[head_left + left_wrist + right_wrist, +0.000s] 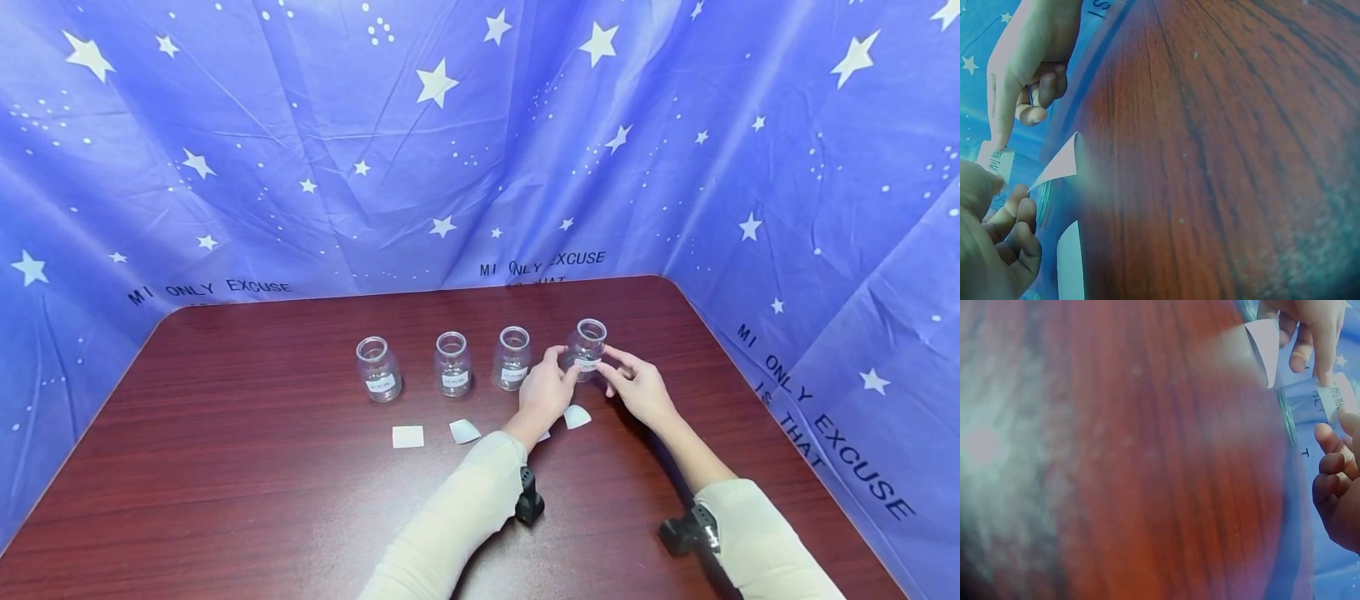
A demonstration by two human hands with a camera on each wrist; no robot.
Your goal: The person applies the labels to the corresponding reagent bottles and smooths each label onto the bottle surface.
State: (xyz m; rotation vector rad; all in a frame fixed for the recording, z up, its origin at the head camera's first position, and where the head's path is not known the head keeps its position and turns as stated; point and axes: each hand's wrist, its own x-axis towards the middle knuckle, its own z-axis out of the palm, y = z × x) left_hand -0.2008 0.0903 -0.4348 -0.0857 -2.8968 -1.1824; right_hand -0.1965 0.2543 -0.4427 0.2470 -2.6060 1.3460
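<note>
In the head view, a clear glass jar [586, 345] stands upright at the right end of a row, with a white printed label [588, 365] on its front. My left hand [545, 393] holds the jar's left side, thumb at the label. From the other side my right hand [642, 392] holds it, its thumb at the label's right end. Dark lettering shows on the label [1002, 164] in the left wrist view. The right wrist view shows the label [1339, 397] between both hands, and the jar's base [1287, 419].
Left of the held jar stand three labelled glass jars [378, 372], [453, 365], [513, 353] on the dark red wooden table [247, 433]. Several white paper pieces lie in front, among them a flat one [408, 437] and curled ones [465, 431], [577, 417]. A blue star-patterned curtain [337, 125] surrounds the table.
</note>
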